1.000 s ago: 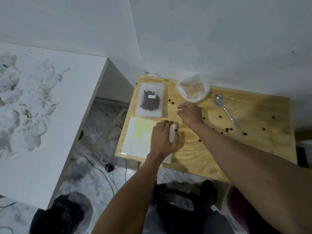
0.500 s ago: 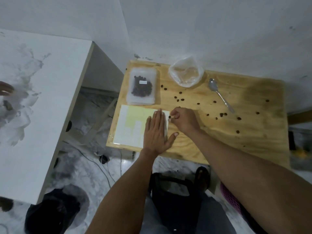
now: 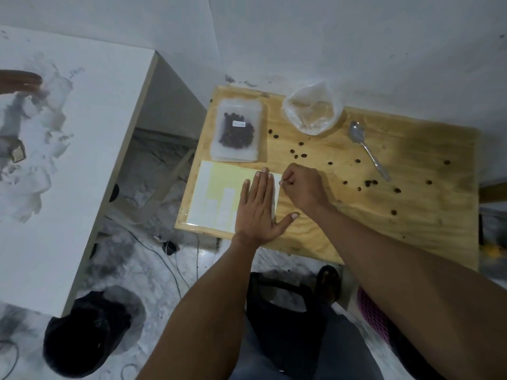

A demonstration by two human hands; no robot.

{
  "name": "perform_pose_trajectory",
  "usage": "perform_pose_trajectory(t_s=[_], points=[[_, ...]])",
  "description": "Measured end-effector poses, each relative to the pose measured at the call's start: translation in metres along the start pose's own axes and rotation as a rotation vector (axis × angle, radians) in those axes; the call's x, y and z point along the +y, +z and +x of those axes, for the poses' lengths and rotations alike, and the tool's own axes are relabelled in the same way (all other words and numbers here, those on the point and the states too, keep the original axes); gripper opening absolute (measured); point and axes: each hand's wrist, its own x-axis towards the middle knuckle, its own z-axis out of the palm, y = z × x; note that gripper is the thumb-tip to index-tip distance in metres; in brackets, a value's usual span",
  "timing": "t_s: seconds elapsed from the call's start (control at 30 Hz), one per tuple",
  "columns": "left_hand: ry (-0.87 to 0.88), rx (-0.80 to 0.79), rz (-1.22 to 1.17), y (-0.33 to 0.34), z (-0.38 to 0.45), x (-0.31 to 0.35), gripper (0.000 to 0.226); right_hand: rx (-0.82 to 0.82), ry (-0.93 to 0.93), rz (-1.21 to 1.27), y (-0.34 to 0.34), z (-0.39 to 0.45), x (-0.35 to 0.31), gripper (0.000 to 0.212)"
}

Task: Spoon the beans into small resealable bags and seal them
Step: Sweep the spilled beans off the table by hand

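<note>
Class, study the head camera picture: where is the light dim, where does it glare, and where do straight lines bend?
Head view: dim, greyish light; the wooden table darkens toward its far right corner; faint glare glints on the spoon and the empty clear bag; wide-angle distortion bows the table's edges and swells the forearms; the loose beans look soft.

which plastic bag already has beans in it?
The flat resealable bag at the table's far-left corner, dark beans inside, white label. The crumpled bag beside it looks empty.
</note>
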Motion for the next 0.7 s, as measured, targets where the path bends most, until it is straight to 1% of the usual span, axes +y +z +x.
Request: perform_pose_trajectory(t_s=[0.07,0.1,0.23,0.27,0.33,0.4,0.43,0.57,0.63,0.7], points=[[-0.005,0.006,-0.003,0.0,0.0,0.001,0.109,0.06,0.114,0.148,-0.002,0.002,-0.005,0.008],[-0.008,0.005,-0.003,-0.001,0.0,0.001,0.109,0.079,0.192,0.261,-0.004,0.003,-0.008,0.006],[-0.015,-0.015,0.001,-0.002,0.001,0.001,0.108,0.121,0.516,0.881,-0.016,0.015,-0.027,0.003],[-0.017,-0.016,-0.003,-0.002,0.001,0.001,0.108,0.112,0.571,0.982,-0.02,0.02,-0.032,0.006],[-0.023,-0.019,-0.011,-0.003,0.002,0.001,0.107,0.078,0.639,1.067,-0.025,0.031,-0.039,0.018],[-0.027,-0.02,-0.017,-0.003,0.002,0.001,0.107,0.045,0.627,1.013,-0.026,0.042,-0.042,0.022],[-0.028,-0.017,-0.022,-0.003,0.002,0.002,0.107,0.048,0.59,0.93,-0.024,0.048,-0.043,0.018],[-0.027,0.019,-0.04,-0.001,0.003,0.001,0.106,0.181,0.309,0.404,-0.014,0.067,-0.047,0.005],[-0.024,0.038,-0.052,-0.001,0.003,0.001,0.106,0.203,0.226,0.271,-0.009,0.071,-0.048,0.009],[-0.022,0.048,-0.064,-0.001,0.002,0.001,0.105,0.198,0.195,0.202,-0.003,0.075,-0.046,0.012]])
